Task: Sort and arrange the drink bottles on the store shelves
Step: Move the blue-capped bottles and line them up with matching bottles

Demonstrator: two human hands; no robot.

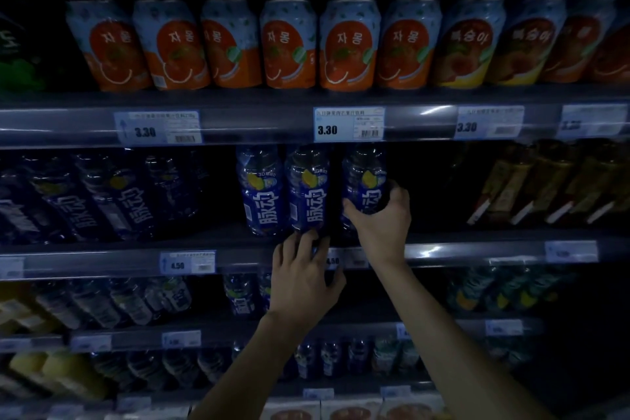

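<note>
fingers and thumb of the right hand (pixel 381 215) curl round the lower half of a clear plastic drink bottle with a dark blue label (pixel 363 174), which stands upright on the grey middle shelf (pixel 102 259), a small gap to the right of a second such bottle (pixel 306 194) that stands just beside a third bottle (pixel 260 194). the left hand (pixel 303 280) reaches up from below, fingers spread and nearly straight, their tips laid against the foot of the second such bottle at the shelf's front edge, thumb held off to the side and gripping nothing. a row of orange and pale blue cans (pixel 289 44) lines the shelf above.
</note>
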